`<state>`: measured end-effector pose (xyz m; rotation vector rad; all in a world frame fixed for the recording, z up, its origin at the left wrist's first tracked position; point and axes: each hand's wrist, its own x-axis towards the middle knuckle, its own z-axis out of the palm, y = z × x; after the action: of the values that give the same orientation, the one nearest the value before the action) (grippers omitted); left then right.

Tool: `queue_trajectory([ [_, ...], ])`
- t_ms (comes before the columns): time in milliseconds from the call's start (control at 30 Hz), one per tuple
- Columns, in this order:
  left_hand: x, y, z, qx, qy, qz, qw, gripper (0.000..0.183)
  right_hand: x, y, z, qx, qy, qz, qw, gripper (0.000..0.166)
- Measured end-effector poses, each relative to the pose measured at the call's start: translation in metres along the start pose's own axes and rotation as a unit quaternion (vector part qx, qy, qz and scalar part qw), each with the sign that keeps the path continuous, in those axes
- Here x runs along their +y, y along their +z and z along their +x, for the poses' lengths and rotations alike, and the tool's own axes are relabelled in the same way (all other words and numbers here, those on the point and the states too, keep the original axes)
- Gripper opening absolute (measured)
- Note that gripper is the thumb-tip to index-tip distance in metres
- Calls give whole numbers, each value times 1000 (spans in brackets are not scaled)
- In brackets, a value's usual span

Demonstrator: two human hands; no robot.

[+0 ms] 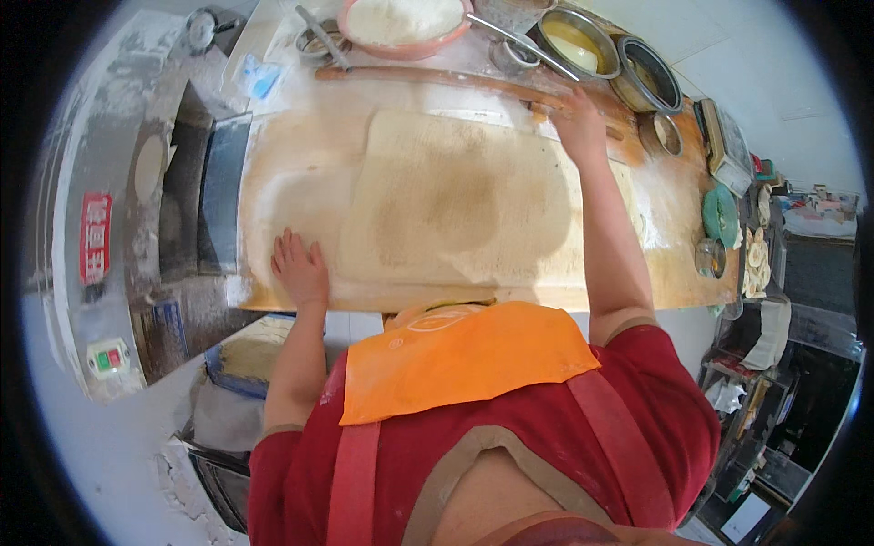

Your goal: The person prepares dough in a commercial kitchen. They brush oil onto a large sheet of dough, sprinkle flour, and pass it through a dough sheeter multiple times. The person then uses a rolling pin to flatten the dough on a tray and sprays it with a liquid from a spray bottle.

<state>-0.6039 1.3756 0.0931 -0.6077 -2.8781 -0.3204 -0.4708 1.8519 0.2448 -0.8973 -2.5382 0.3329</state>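
Note:
A wide, flat sheet of dough [464,198] lies on the floured wooden worktop [293,136], partly in shadow. My left hand [300,266] rests palm down near the worktop's front edge, left of the sheet, fingers spread and holding nothing. Beyond the sheet's far right corner, my right hand [579,123] reaches over a long wooden rolling pin [444,78] and a shorter wooden pin [614,132]. Its fingertips are beside the end of a metal rod [526,46]; whether they grip a pin or the rod cannot be told.
A pink basin of flour [406,49], a metal bowl of yellow liquid [580,41] and another metal pot [649,74] line the far side. A scale [730,147], a green bowl [720,213] and a glass jar [710,258] stand right. A floury machine [147,205] adjoins the left end.

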Motion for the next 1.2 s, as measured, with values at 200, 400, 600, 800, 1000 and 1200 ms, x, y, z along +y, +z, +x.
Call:
queue_trajectory([
  [200, 8, -12, 9, -23, 21, -19, 999, 44, 24, 56, 203, 127, -91, 66, 985, 45],
  [400, 15, -21, 11, -43, -1, -22, 999, 44, 6, 114, 316, -60, -90, -60, 992, 44],
  [600, 9, -13, 8, -34, -3, -28, 999, 43, 11, 109, 306, 57, 205, 172, 962, 18],
  [800, 3, -3, 8, -3, 33, -17, 999, 42, -12, 79, 123, -11, 302, 680, 668, 37],
  [1000, 4, -1, 7, -8, 29, -3, 1000, 46, 47, -2, -17, 157, 310, 725, 594, 35],
  [1200, 3, 3, 5, 5, 40, 14, 999, 48, 72, -65, -99, 241, 290, 710, 595, 31],
])
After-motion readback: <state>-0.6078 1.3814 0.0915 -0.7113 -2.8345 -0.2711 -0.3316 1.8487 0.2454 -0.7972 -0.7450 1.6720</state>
